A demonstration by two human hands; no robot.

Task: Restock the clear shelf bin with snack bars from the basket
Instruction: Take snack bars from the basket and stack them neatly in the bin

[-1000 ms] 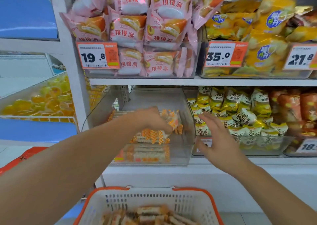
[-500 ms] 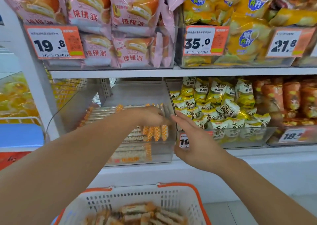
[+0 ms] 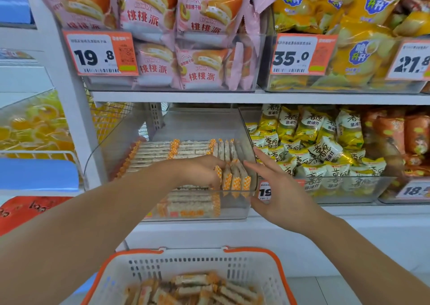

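Observation:
A clear shelf bin (image 3: 202, 123) stands on the lower shelf, holding snack bars (image 3: 162, 152) in white wrappers with orange checked ends, laid flat in rows. At the bin's right side several bars (image 3: 235, 176) stand on edge. My left hand (image 3: 197, 172) is inside the bin, fingers curled against those upright bars. My right hand (image 3: 279, 188) is at the bin's right front corner, fingers straight and touching the bin's wall. A white basket with an orange rim (image 3: 277, 269) sits below, with more snack bars (image 3: 197, 288) in it.
Pink cake packs (image 3: 197, 25) and yellow chip bags (image 3: 363, 25) fill the bins on the shelf above. Yellow-white snack packs (image 3: 314, 146) fill the bin to the right. Price tags (image 3: 100, 53) hang from the bins' fronts. A white upright post (image 3: 69, 95) stands at the left.
The view has moved closer to the shelf. My left hand has set the bars down on edge at the bin's right side, and my right hand has come in to the bin's corner.

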